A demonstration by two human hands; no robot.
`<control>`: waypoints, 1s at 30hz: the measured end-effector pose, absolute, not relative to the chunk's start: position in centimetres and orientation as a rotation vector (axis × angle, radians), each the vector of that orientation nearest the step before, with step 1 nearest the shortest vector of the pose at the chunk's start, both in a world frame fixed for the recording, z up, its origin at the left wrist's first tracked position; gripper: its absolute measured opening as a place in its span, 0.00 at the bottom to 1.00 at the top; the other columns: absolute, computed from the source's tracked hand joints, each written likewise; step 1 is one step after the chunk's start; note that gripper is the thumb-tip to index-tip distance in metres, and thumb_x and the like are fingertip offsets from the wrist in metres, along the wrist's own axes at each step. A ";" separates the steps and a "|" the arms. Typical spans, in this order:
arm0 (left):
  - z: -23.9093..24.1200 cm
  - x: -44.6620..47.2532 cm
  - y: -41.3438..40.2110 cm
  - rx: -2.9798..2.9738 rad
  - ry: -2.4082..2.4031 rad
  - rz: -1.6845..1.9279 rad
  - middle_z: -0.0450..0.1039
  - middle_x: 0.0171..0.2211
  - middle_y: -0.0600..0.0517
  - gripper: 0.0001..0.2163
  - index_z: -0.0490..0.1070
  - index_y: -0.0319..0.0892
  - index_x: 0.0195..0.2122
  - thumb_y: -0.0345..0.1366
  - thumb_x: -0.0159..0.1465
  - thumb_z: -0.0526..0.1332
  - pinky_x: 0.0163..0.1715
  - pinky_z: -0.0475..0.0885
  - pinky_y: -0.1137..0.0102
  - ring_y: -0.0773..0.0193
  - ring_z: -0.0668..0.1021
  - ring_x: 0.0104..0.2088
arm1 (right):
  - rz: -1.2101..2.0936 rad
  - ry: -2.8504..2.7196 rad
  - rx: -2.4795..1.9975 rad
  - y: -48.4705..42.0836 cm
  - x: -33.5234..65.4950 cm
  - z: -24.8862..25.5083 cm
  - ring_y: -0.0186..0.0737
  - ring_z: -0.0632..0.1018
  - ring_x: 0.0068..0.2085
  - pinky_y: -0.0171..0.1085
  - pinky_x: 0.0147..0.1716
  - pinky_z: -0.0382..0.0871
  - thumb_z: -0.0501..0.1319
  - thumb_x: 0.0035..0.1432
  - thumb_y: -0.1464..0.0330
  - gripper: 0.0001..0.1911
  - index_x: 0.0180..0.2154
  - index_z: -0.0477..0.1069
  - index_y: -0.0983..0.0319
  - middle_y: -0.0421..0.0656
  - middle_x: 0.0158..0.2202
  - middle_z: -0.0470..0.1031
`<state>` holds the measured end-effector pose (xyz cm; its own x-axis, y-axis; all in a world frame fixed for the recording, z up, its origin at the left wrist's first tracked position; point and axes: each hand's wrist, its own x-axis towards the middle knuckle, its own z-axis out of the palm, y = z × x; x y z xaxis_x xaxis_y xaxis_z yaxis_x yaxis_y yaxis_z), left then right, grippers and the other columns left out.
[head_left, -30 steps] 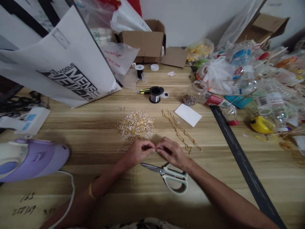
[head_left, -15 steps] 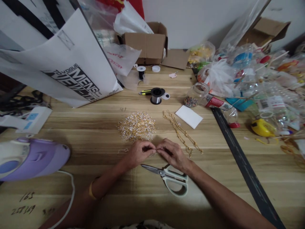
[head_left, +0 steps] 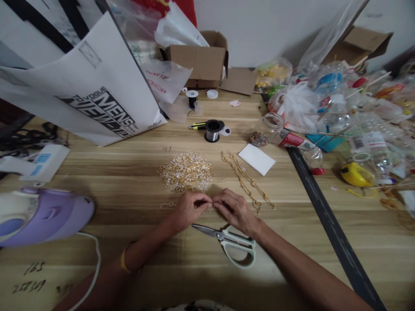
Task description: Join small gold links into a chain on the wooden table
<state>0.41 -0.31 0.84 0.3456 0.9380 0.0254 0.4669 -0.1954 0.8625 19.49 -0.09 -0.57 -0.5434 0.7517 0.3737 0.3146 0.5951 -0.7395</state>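
Pinching tiny gold link — both hands | gold-silver heap beside

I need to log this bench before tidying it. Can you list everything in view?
gold findings pile: one, gold, table centre
gold chains: a few, right of pile
scissors: one, pale handles, under the hands
wire spool: one, black
white card: one
bead jar: one, clear, lying down
cardboard box: one, brown, back
printed bag: one, white, left
purple appliance: one, left edge
left hand: pinching a small gold piece
right hand: pinching the same piece
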 end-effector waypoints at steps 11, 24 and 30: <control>0.7 0.2 -0.3 1.907 1.233 0.744 0.76 0.25 0.52 0.05 0.75 0.39 0.27 0.28 0.57 0.60 0.30 0.68 0.74 0.67 0.75 0.27 | 0.862 -2.078 -0.834 0.0 19.3 -0.6 0.37 0.71 0.32 0.36 0.32 0.67 0.54 0.64 0.69 0.06 0.37 0.69 0.62 0.45 0.31 0.70; 1.7 -2.2 0.6 2.389 1.242 0.577 0.73 0.31 0.49 0.08 0.73 0.39 0.33 0.29 0.64 0.54 0.38 0.67 0.70 0.64 0.73 0.34 | 0.895 -1.922 -0.975 0.2 19.5 -0.2 0.34 0.69 0.27 0.32 0.27 0.63 0.56 0.62 0.69 0.06 0.34 0.69 0.62 0.41 0.27 0.67; 1.7 -2.2 0.5 2.584 1.399 0.345 0.72 0.32 0.48 0.09 0.72 0.38 0.31 0.29 0.65 0.53 0.38 0.66 0.67 0.61 0.73 0.36 | 0.902 -1.895 -0.997 0.2 19.5 -0.2 0.33 0.69 0.27 0.32 0.26 0.63 0.57 0.61 0.68 0.06 0.33 0.70 0.63 0.41 0.27 0.68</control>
<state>-2.24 0.45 1.68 0.5297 0.8403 0.1157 0.7977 -0.5399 0.2687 19.47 0.19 -0.17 -0.3735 0.8725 0.3150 0.3057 0.4363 -0.8462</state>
